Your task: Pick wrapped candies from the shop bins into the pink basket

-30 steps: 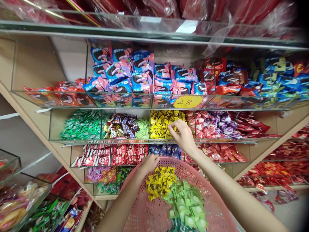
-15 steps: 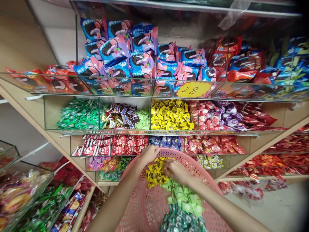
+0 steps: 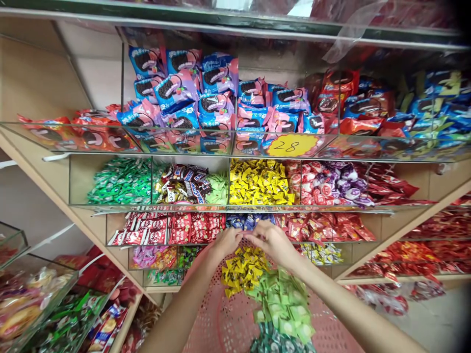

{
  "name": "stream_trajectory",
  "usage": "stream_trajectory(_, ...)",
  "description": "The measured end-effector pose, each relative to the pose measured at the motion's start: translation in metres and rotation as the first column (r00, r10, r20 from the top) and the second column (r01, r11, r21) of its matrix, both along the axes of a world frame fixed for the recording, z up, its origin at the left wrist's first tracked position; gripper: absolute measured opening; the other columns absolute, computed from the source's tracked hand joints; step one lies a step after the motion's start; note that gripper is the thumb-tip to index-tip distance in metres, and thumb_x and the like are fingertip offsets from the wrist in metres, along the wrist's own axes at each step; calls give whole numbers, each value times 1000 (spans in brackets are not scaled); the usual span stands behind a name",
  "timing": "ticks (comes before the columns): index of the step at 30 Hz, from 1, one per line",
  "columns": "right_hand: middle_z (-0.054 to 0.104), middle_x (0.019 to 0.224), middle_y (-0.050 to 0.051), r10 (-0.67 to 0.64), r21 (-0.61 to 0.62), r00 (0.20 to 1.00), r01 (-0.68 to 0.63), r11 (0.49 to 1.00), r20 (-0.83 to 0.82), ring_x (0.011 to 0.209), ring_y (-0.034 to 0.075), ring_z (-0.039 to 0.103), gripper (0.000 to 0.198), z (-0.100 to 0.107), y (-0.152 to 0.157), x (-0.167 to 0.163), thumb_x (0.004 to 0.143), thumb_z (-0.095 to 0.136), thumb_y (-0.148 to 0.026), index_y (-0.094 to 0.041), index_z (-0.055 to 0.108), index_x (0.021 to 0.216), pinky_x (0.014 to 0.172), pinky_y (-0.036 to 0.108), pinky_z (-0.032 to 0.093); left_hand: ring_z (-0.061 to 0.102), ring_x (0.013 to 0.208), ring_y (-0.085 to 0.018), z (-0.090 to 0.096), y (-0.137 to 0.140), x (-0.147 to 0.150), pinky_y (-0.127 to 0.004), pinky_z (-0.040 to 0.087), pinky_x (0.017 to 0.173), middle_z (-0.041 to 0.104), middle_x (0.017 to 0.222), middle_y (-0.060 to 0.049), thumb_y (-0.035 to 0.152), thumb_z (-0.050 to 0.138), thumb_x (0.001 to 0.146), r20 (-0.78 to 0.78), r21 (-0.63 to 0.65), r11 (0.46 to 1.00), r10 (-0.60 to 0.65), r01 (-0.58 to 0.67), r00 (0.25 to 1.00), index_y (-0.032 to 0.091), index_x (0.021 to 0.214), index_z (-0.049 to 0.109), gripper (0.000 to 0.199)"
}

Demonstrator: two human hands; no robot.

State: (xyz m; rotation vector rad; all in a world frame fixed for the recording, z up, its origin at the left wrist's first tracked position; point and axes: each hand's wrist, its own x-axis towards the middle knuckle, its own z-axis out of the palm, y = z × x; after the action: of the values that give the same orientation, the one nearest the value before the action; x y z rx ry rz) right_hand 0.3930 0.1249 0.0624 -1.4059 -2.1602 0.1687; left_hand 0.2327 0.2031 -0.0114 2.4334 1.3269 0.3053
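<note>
A pink perforated plastic basket is in front of me, at the bottom of the view. My left hand is closed on its far rim. Right beside it, my right hand is closed at the same rim, thumb toward the left hand; its fingertips are partly hidden. Inside the basket lie yellow wrapped candies, light green packets and dark green wrapped candies. Just beyond both hands sit blue-purple packets in a shelf bin.
Glass-fronted shelves hold yellow candies, green candies, Snickers bars and blue cookie packs. A yellow tag reads 28. More bins with green packages stand at lower left.
My right hand has left the yellow candies in the basket and moved up to the far rim beside my left hand. The shelves sit slightly lower in view.
</note>
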Motion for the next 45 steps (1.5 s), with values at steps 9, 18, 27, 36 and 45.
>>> stream_trajectory(9,62,84,4,-163,159,986,158,974,17,83,17,57,14,64,61,6,87,57,-28,-19,67,82,74,27,40,63,103,-26,-2,2,0,-33,46,84,69,110,-11,38,32,90,0,-1,1000,29,-29,1000,22,112,65,42)
stream_trajectory(18,66,88,6,-318,83,941,310,947,113,84,18,59,20,70,93,-15,83,61,-37,-19,68,80,65,25,37,63,104,-29,-7,4,-2,-39,47,87,69,109,-13,39,34,89,57,-3,999,35,-35,998,20,110,67,44)
stream_trajectory(27,66,84,6,-416,116,908,409,905,53,77,18,59,15,64,99,-23,81,55,-25,-19,64,70,59,26,34,63,103,-27,-6,4,-2,-36,47,85,69,109,-12,39,33,90,26,6,1000,28,-28,999,21,111,66,43)
stream_trajectory(36,57,67,0,-75,355,897,247,901,-435,62,13,50,21,75,52,-22,84,57,-27,-18,59,65,62,25,38,62,105,-26,-3,3,-1,-34,46,87,68,112,-11,38,33,91,15,-6,1000,25,-25,1000,21,112,64,41)
stream_trajectory(45,54,66,0,-10,17,920,18,1000,-391,61,13,49,25,-27,-7,-11,88,53,-31,-18,60,68,58,24,37,65,96,-27,2,-1,-1,-33,47,75,71,103,-9,33,34,89,-8,-25,999,38,-38,999,23,103,66,37)
